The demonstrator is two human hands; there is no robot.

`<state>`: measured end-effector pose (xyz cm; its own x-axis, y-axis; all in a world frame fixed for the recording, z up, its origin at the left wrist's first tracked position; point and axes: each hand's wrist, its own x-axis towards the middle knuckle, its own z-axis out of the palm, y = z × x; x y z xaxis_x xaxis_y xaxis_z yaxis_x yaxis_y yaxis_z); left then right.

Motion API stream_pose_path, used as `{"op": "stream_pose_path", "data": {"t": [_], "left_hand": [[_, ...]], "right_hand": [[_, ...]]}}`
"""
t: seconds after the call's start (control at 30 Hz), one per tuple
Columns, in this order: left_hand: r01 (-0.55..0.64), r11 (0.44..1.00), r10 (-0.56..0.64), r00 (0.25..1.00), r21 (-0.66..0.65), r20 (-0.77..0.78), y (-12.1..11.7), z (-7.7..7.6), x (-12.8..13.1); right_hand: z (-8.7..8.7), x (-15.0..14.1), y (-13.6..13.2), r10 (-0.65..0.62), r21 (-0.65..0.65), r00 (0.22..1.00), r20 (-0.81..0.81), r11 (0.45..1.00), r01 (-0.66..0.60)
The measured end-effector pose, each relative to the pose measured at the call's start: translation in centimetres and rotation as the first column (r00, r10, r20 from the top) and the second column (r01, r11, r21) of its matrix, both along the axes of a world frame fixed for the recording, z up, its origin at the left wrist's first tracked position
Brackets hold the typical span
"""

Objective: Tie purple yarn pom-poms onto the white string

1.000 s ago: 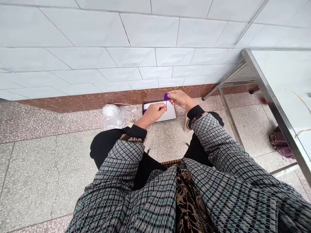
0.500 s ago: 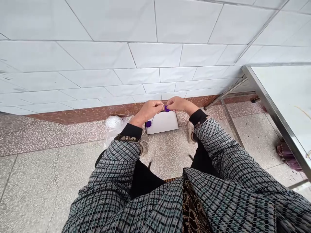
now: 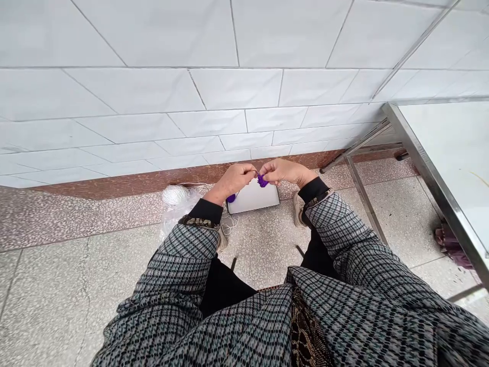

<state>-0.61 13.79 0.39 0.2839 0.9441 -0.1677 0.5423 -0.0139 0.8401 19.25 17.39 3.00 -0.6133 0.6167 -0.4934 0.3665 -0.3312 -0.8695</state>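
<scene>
One small, ruffled purple piece point(image 3: 262, 180) was pinched between the right hand's point(image 3: 284, 172) thumb and fingers, above a shallow rectangular box point(image 3: 254, 198) with a smooth white inside and a thin dark rim. Just beside it, the left hand point(image 3: 237, 178) had its fingertips closed together on what appeared to be a fine strand, too small to make out clearly. A round, fuzzy purple ball point(image 3: 231, 198) lay at the box's left end, partly hidden by that hand, with a thin thread point(image 3: 237, 193) rising from it. Left of the box, glossy white yarn point(image 3: 174, 195) sat in crinkled clear plastic point(image 3: 171, 219), and loose white strands point(image 3: 231, 223) curled over the speckled terrazzo floor point(image 3: 126, 270). Behind ran a veined reddish-brown baseboard point(image 3: 114, 189) under glossy white tiles point(image 3: 235, 80). A metal-framed table point(image 3: 454, 148) stood to the right.
</scene>
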Motion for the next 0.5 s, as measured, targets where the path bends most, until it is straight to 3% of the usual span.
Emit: {"op": "stream_pose_path", "data": {"t": [0.07, 0.17, 0.23, 0.33, 0.4, 0.5], "left_hand": [[0.008, 1.0, -0.008, 1.0, -0.014, 0.011, 0.0, 0.1, 0.1], [0.047, 0.998, -0.046, 0.998, -0.029, 0.042, -0.5, 0.3, 0.4], [0.066, 0.997, -0.064, 0.995, -0.032, 0.078, -0.9, 0.4, 0.7], [0.1, 0.994, -0.093, 0.987, -0.041, 0.131, -1.3, 0.2, 1.1], [0.114, 0.992, -0.107, 0.985, -0.046, 0.135, -1.3, 0.1, 1.1], [0.08, 0.996, -0.076, 0.992, -0.035, 0.104, -1.0, 0.1, 0.8]], "right_hand": [[-0.6, -0.1, 0.0, 0.006, 0.079, 0.988, 0.154, 0.997, -0.019], [-1.6, -0.4, 0.4, -0.154, 0.149, 0.959, 0.237, 0.981, 0.121], [-1.8, -0.6, 0.7, -0.323, 0.134, 0.935, 0.146, 0.943, 0.305], [-1.3, -0.6, 0.9, -0.506, -0.077, 0.847, -0.16, 0.862, 0.5], [-0.7, -0.3, 0.8, -0.508, -0.215, 0.789, -0.345, 0.861, 0.461], [0.1, 0.4, 0.6, -0.349, -0.189, 0.839, -0.417, 0.936, 0.295]]}}
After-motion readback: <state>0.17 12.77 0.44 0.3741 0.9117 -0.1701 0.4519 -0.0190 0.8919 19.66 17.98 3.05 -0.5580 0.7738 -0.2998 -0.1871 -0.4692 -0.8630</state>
